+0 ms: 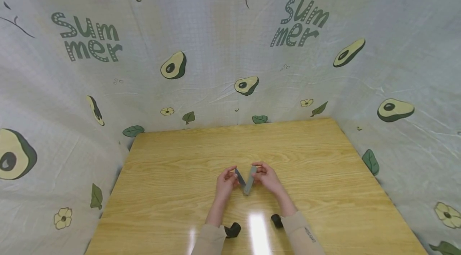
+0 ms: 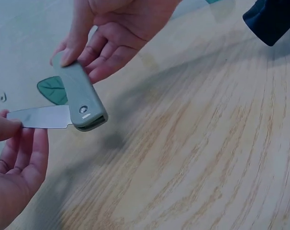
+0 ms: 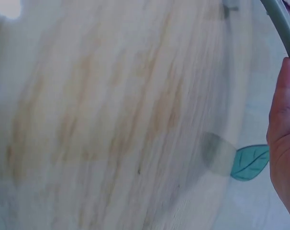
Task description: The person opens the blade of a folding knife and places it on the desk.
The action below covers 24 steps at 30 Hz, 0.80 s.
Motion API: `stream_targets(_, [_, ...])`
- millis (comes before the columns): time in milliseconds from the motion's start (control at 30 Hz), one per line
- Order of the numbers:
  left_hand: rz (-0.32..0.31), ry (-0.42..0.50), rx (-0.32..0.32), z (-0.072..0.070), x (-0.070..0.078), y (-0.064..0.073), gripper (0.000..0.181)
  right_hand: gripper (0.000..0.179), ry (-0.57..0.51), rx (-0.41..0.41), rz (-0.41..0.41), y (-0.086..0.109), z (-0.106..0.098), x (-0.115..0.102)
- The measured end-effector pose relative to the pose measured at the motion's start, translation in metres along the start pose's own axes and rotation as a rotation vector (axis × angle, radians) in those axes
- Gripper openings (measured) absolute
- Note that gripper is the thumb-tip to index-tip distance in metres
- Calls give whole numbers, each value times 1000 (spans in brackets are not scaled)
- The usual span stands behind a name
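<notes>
Beige fabric sleeves [image 1: 304, 235], nearest the camera, extend over the light-brown wood-grained worktop [image 1: 173, 159]. Between the hands, a folding knife [image 1: 247, 189] stands partly unfolded in a V: flat silvery metal blade [image 2: 44, 117], smooth grey-green handle [image 2: 80, 93]. Left hand [image 1: 225, 181]: pinching the blade between thumb and fingers. Right hand [image 1: 268, 179]: grasping the handle's far end. The knife appears raised above the worktop; the right wrist view crops most of it.
</notes>
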<state>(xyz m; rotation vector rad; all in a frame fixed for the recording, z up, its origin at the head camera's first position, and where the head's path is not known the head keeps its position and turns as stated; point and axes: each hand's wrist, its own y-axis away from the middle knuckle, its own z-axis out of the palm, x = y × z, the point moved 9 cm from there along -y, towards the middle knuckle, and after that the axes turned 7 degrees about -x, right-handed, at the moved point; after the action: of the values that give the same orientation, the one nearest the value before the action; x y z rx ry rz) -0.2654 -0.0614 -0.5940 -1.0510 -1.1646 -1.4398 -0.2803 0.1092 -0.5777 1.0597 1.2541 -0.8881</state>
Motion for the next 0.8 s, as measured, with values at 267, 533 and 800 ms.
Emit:
stream_targets(267, [-3, 212, 178, -16, 4, 8, 40, 41, -147, 124, -41, 5, -16, -4])
stream_targets(533, [76, 305, 271, -18, 13, 14, 39, 41, -302, 236, -60, 10, -21, -6])
stream_targets(800, [110, 396, 332, -16, 14, 18, 38, 33, -433, 313, -105, 12, -23, -6])
